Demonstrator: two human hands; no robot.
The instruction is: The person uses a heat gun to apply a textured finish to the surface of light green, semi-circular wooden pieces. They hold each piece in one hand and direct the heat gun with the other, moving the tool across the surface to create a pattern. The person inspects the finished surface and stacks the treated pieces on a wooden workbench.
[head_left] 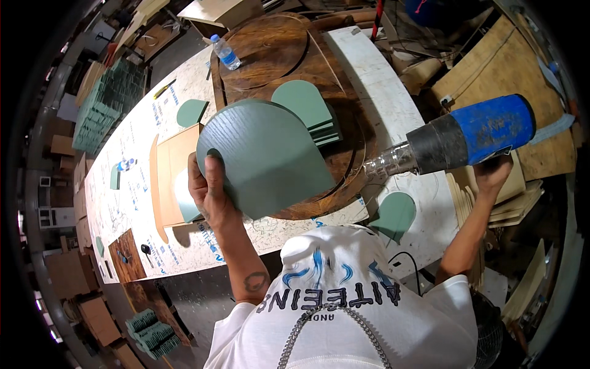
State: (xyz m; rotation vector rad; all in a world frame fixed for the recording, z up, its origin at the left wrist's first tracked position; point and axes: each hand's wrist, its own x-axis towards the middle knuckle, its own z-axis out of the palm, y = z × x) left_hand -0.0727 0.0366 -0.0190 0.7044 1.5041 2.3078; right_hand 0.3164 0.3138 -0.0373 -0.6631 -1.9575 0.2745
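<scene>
A big brown wood board (pixel 264 37) lies on the white surface (pixel 132 203). Over its near left part, the left hand (pixel 212 184) holds up a green board (pixel 264 160) with a round top. The left hand is pinching the green board by its left edge, with the thumb on the front and the other fingers partly hidden.

To the right of the brown board, the right hand (pixel 493 171) is wrapped around the bottom of a blue and black heat gun (pixel 491 129). The gun hides some of those fingers. Its shiny nozzle (pixel 387 162) points left, over the brown board's right edge. The nozzle is near the green board but does not touch it.

A little stack of green boards (pixel 304 104) sits on the brown board. A water bottle (pixel 227 54) is at the brown board's far left part. One small green piece (pixel 192 113) lies just left of the brown board, and another green piece (pixel 394 215) lies near its right side, close to the person.
</scene>
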